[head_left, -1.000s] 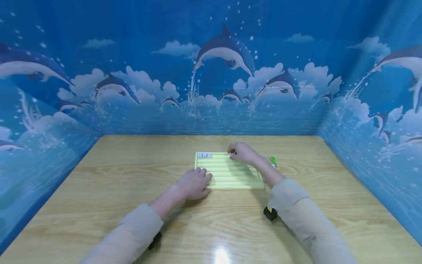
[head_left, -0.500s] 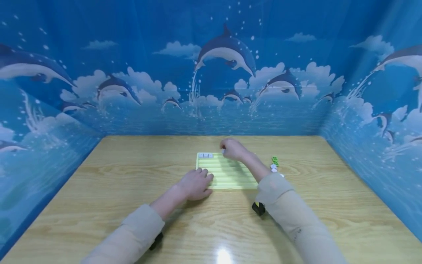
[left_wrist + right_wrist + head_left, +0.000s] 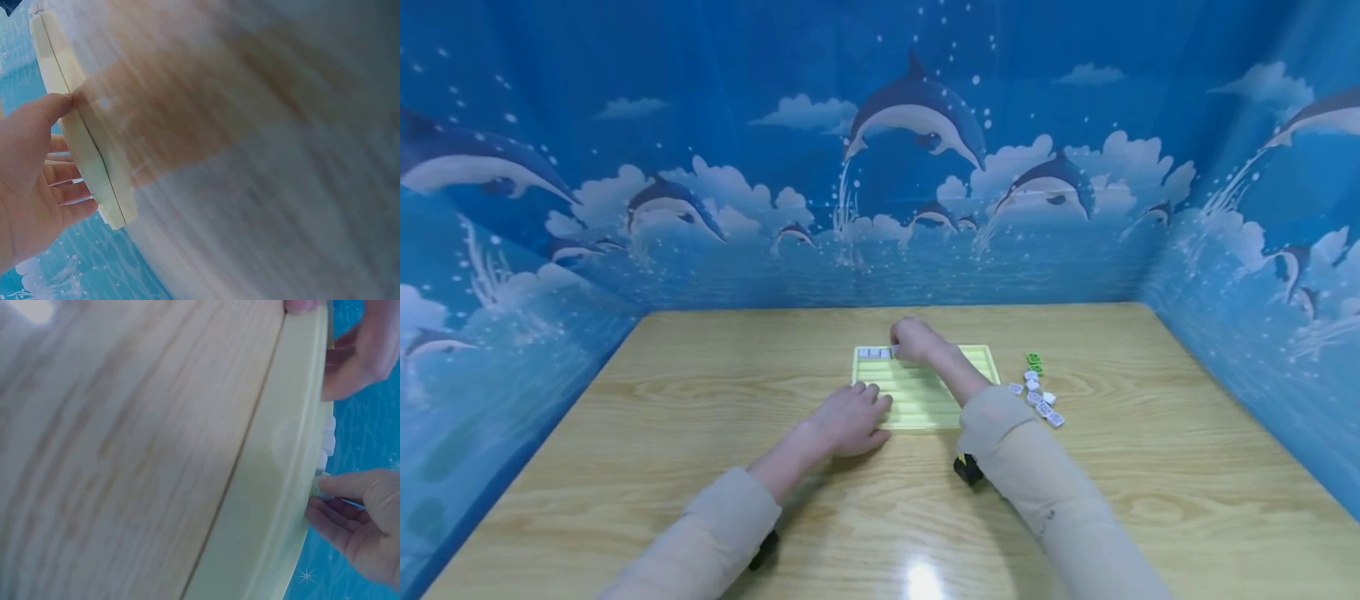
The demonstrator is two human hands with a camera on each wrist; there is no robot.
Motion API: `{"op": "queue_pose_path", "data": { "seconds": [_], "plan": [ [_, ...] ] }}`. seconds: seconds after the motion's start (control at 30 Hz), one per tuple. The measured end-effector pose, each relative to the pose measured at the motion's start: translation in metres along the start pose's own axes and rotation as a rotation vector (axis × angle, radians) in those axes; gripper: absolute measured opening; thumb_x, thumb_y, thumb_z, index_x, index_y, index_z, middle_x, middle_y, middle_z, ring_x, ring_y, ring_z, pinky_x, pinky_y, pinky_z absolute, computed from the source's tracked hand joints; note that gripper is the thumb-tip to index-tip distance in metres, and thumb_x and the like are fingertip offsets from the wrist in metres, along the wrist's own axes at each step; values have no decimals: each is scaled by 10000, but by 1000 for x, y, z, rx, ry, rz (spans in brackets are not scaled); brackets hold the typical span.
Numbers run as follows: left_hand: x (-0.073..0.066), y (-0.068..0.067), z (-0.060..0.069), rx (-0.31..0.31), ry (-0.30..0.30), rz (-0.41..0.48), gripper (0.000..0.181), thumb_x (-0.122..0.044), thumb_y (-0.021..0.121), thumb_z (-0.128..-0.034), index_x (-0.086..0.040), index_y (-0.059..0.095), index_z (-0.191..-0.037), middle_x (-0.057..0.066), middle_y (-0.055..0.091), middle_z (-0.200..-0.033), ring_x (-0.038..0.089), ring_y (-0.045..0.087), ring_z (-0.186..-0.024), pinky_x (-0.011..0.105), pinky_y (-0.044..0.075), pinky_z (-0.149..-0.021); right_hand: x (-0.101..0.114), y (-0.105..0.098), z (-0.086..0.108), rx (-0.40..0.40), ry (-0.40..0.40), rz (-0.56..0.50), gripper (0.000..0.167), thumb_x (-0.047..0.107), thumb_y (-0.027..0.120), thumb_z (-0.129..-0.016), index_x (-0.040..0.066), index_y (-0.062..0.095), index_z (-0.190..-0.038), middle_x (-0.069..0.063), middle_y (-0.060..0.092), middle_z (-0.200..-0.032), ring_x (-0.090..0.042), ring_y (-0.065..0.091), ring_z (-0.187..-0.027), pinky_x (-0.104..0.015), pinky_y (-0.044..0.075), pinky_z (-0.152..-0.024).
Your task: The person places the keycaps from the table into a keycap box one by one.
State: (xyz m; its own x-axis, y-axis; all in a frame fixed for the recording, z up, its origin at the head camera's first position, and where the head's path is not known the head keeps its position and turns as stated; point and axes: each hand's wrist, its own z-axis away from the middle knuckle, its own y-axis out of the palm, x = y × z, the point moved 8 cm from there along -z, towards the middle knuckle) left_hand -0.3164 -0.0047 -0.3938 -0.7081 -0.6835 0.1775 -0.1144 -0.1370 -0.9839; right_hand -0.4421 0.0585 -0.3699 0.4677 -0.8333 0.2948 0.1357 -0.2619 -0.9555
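Note:
A pale yellow-green ridged tray [image 3: 917, 404] lies on the table. My left hand [image 3: 850, 419] rests on its left front corner; in the left wrist view the thumb [image 3: 59, 105] touches the front edge and the fingers lie loosely extended over the tray. At the far row, my right hand [image 3: 917, 342] pinches a small whitish tile [image 3: 322, 486] between thumb and fingertips. To the left of that hand, several white tiles [image 3: 874, 353] stand side by side in the same row. Any markings on the pinched tile are hidden.
Right of the tray lie several loose white tiles [image 3: 1043, 408] and green tiles [image 3: 1034, 358] on the wooden table [image 3: 760, 358]. Blue dolphin-print curtains [image 3: 880, 250] enclose the back and sides. Dark wrist devices [image 3: 967, 470] hang below both sleeves.
My right hand has moved left along the tray's far row, toward the standing white tiles. More of the loose tiles on the right have come into sight. The left hand stays on the corner.

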Motion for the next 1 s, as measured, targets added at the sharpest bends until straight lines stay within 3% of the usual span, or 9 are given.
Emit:
{"op": "queue_pose_path", "data": {
  "seconds": [0.2,0.53,1.0],
  "plan": [
    [-1,-1,0,-2,-1,4,456,-428,508,-917,-65,525,-1192,98,534,-1022,228,510,-910,357,454,-807,0,3,0,-4,22,37,133,-96,561,-718,35,585,-729,-59,555,-760,-208,497,-744,-290,443,-641],
    [-2,-1,-1,5,-3,14,454,-425,507,-920,-64,530,-1194,100,537,-1036,229,512,-917,356,454,-803,-5,6,1,32,37,37,125,-69,577,-760,36,633,-797,-63,578,-844,-223,526,-844,-313,470,-716],
    [0,0,0,24,-16,21,477,-423,511,-919,-54,519,-1223,100,536,-1041,225,508,-929,352,453,-829,-1,7,-1,39,30,99,88,-14,593,-806,64,611,-770,-31,564,-757,-176,503,-704,-277,438,-622]
  ]
}}
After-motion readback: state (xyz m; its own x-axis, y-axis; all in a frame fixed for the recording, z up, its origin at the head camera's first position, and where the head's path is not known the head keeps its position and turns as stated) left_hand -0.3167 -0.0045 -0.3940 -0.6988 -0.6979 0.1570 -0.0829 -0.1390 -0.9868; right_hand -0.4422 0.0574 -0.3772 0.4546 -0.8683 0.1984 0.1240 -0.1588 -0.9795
